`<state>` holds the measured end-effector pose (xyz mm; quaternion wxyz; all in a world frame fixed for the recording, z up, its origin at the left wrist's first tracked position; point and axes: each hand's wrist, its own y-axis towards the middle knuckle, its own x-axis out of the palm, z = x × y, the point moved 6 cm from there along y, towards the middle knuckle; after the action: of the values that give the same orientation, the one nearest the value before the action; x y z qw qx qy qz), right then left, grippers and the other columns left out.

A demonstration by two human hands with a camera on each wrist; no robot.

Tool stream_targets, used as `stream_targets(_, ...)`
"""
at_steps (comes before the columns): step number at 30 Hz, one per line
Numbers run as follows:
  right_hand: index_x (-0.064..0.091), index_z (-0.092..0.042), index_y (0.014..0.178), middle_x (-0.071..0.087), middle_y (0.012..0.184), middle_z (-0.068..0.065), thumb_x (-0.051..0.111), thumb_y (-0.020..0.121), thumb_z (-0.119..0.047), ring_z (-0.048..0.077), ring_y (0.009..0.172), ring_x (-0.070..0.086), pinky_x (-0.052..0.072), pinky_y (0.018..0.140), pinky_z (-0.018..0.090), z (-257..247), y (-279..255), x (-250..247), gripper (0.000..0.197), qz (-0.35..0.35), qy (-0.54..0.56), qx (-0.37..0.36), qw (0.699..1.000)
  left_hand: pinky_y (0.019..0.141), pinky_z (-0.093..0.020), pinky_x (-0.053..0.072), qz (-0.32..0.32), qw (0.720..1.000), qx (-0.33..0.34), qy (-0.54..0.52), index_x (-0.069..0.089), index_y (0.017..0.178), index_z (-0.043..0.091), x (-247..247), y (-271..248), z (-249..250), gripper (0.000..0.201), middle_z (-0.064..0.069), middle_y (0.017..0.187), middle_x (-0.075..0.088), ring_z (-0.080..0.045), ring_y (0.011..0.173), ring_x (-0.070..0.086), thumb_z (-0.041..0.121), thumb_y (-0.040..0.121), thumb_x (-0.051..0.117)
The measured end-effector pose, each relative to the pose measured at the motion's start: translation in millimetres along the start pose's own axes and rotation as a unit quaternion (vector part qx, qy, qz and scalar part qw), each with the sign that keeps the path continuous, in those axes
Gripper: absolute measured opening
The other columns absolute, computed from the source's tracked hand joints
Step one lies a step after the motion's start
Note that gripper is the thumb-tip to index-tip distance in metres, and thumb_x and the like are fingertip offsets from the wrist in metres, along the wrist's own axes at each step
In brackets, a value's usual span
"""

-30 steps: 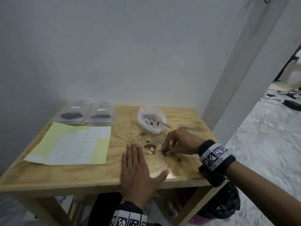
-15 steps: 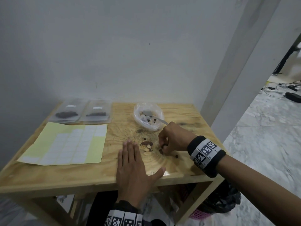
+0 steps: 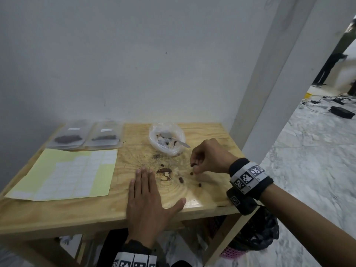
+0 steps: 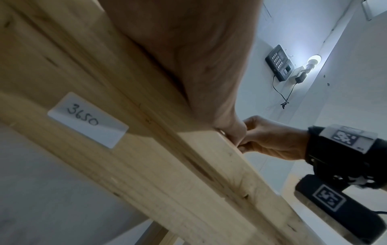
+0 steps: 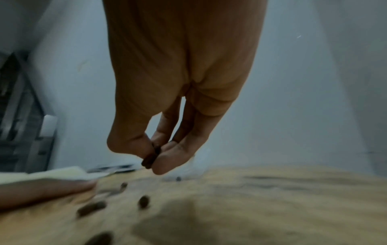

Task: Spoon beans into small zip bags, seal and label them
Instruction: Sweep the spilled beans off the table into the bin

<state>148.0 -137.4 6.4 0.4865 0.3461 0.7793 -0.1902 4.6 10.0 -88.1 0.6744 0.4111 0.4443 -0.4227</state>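
**Stray beans picked off the table by hand**

Pale wall and a small wooden table [image 3: 202,132] framed the work. Against half a second earlier, the right hand [image 3: 209,156] had lifted a little off the wood, and its fingers [image 5: 167,163] now pinched a dark bean [image 5: 149,160] between thumb and fingertip. That probably meant spilled beans were being gathered before any more bagging.

A yellow label sheet [image 3: 63,175], many labels already gone, lay on the left side of the table. Behind it sat two filled zip bags [image 3: 84,136], each with a white label and apparently sealed. The left hand [image 3: 148,199] lay flat on the table near the front edge, fingers straight and together, thumb spread.

A clear plastic bag of beans [image 3: 166,140] held a metal spoon [image 3: 173,138], its handle sticking out toward the right hand. Loose beans [image 3: 181,180] remained scattered between the two hands, beside broken bits and dark crumbs [image 3: 164,173]. No empty zip bag was visible.
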Motion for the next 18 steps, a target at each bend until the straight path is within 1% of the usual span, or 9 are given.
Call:
stream_targets(3, 0.077, -0.009, 0.074, 0.072, 0.061, -0.002, 0.081, 0.067, 0.001, 0.009, 0.055, 0.068, 0.053, 0.056, 0.016, 20, -16, -33, 0.013, 0.034, 0.018, 0.029, 0.999, 0.122, -0.041, 0.003, -0.002, 1.0, 0.0, 0.005, 0.021, 0.155, 0.006, 0, 0, -1, 0.13, -0.012, 0.164, 0.009, -0.023, 0.153, 0.001, 0.099, 0.065, 0.008)
stream_targets(6, 0.076, -0.007, 0.074, 0.073, 0.06, 0.001, 0.081, 0.07, 0.001, 0.015, 0.054, 0.072, 0.059, 0.06, 0.021, 54, -40, -73, 0.01, 0.083, 0.023, 0.079, 0.993, 0.123, -0.042, 0.004, -0.007, 1.0, -0.001, 0.018, 0.017, 0.156, 0.006, -1, 2, 0, 0.131, -0.014, 0.165, 0.006, -0.025, 0.153, 0.0, 0.098, 0.064, 0.002)
stream_targets(8, 0.077, -0.008, 0.073, 0.073, 0.06, 0.0, 0.083, 0.069, -0.001, 0.013, 0.054, 0.072, 0.059, 0.062, 0.02, 83, -58, -94, 0.011, 0.108, 0.012, 0.121, 0.987, 0.124, -0.044, 0.006, -0.016, 1.0, 0.004, 0.026, 0.016, 0.156, 0.007, -1, 2, 1, 0.129, -0.015, 0.164, 0.006, -0.027, 0.153, 0.0, 0.098, 0.065, 0.003)
stream_targets(10, 0.077, -0.008, 0.073, 0.073, 0.058, -0.001, 0.083, 0.069, 0.0, 0.01, 0.053, 0.071, 0.058, 0.06, 0.016, 115, -76, -105, 0.011, 0.125, 0.002, 0.167, 0.978, 0.124, -0.044, 0.006, -0.017, 0.999, 0.012, 0.032, 0.018, 0.156, 0.009, 0, 2, 1, 0.126, -0.017, 0.164, 0.007, -0.028, 0.153, 0.001, 0.097, 0.067, 0.006)
stream_targets(12, 0.076, -0.007, 0.072, 0.073, 0.059, 0.002, 0.082, 0.068, 0.0, 0.011, 0.053, 0.072, 0.059, 0.059, 0.019, 151, -95, -104, 0.01, 0.131, -0.005, 0.223, 0.966, 0.123, -0.044, 0.008, -0.019, 0.999, 0.014, 0.04, 0.021, 0.156, 0.01, 0, 1, 0, 0.124, -0.017, 0.164, 0.01, -0.029, 0.153, 0.004, 0.096, 0.068, 0.008)
stream_targets(15, 0.076, -0.006, 0.07, 0.074, 0.062, 0.007, 0.081, 0.067, -0.002, 0.017, 0.057, 0.074, 0.062, 0.064, 0.025, 207, -124, -88, 0.007, 0.124, 0.002, 0.306, 0.944, 0.122, -0.045, 0.01, -0.016, 0.999, 0.013, 0.047, 0.024, 0.155, 0.009, -1, 1, 1, 0.123, -0.018, 0.163, 0.014, -0.03, 0.152, 0.008, 0.096, 0.068, 0.009)
stream_targets(16, 0.076, -0.004, 0.07, 0.074, 0.062, 0.007, 0.082, 0.067, -0.003, 0.017, 0.057, 0.074, 0.063, 0.064, 0.025, 225, -132, -78, 0.007, 0.119, 0.005, 0.329, 0.937, 0.122, -0.045, 0.011, -0.017, 0.998, 0.013, 0.051, 0.025, 0.154, 0.01, -1, 1, 1, 0.123, -0.018, 0.163, 0.015, -0.031, 0.152, 0.009, 0.096, 0.068, 0.009)
stream_targets(18, 0.076, -0.001, 0.07, 0.072, 0.057, 0.005, 0.084, 0.067, -0.002, 0.014, 0.052, 0.072, 0.062, 0.061, 0.023, 257, -147, -54, 0.008, 0.103, 0.011, 0.368, 0.924, 0.121, -0.045, 0.012, -0.021, 0.998, 0.012, 0.061, 0.026, 0.154, 0.011, 0, 2, 1, 0.122, -0.019, 0.162, 0.017, -0.031, 0.151, 0.01, 0.096, 0.067, 0.008)
